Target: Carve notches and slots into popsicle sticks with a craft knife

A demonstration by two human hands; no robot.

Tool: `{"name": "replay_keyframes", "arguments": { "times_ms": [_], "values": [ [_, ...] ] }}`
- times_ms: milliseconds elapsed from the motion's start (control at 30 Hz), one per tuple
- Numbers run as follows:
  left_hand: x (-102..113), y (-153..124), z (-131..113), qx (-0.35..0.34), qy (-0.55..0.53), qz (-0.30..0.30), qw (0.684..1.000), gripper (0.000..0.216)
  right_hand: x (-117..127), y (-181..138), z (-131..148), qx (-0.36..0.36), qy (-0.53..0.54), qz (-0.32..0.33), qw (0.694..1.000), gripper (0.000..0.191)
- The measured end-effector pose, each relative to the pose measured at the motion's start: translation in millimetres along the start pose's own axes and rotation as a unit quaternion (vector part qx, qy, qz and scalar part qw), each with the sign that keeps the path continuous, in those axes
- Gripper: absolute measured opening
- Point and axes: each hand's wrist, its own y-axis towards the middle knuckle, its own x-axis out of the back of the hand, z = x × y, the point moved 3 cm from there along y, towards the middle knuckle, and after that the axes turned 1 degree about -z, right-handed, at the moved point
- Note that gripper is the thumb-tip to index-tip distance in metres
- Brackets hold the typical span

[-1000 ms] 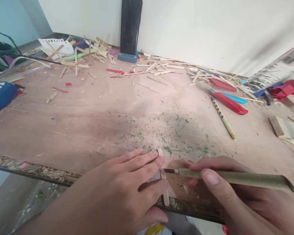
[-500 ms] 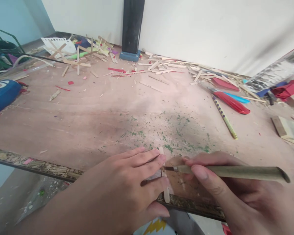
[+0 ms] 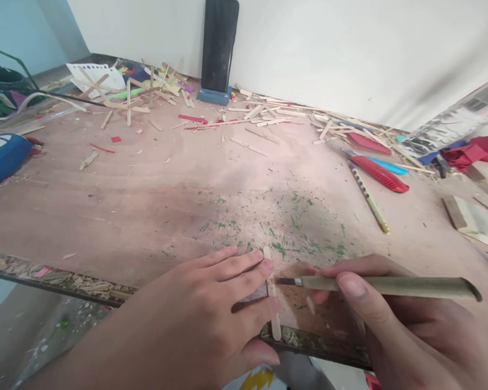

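Note:
My left hand (image 3: 211,309) lies flat near the front edge of the wooden table (image 3: 146,195), fingers spread, pressing a pale craft stick (image 3: 272,298) down onto the board. My right hand (image 3: 390,319) is closed around a long olive-green knife handle (image 3: 390,286). Its small dark blade (image 3: 284,281) points left and touches the stick just past my left fingertips. Green shavings (image 3: 284,227) are scattered on the board right behind both hands.
Loose craft sticks (image 3: 264,111) and scraps litter the back of the table. A dark upright stand (image 3: 219,49) sits against the wall. A red comb (image 3: 380,173), a striped pencil (image 3: 368,197), a blue case (image 3: 0,157) and a wooden block (image 3: 472,219) lie around.
The hands stay in place on the stick; the blade has barely shifted against it. The view has wobbled slightly.

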Motion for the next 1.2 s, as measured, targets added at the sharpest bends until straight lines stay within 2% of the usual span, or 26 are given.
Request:
{"name": "replay_keyframes", "arguments": {
  "times_ms": [67,233,400,567,800,1033,1200],
  "values": [
    [0,0,0,-0.003,-0.001,-0.002,1.000,0.034,0,0,-1,0.014,-0.013,0.004,1.000,0.025],
    [0,0,1,-0.014,0.007,-0.014,1.000,0.037,-4,4,14,0.113,-0.065,0.002,0.991,0.016],
    [1,0,0,-0.008,0.019,-0.012,1.000,0.036,-6,4,17,0.114,-0.077,0.023,0.990,0.013],
    [2,1,-1,-0.011,0.024,-0.004,1.000,0.033,-12,3,21,0.155,-0.082,0.008,0.984,0.006],
    [1,1,-1,-0.016,0.022,-0.005,1.000,0.033,-13,0,16,0.099,-0.024,0.000,0.995,0.011],
    [0,0,-1,-0.016,0.013,-0.011,1.000,0.032,-7,0,16,0.107,-0.045,0.025,0.993,0.011],
    [1,1,-1,-0.007,0.004,-0.001,1.000,0.030,-3,-1,15,0.136,-0.090,-0.014,0.986,0.013]
  ]
}}
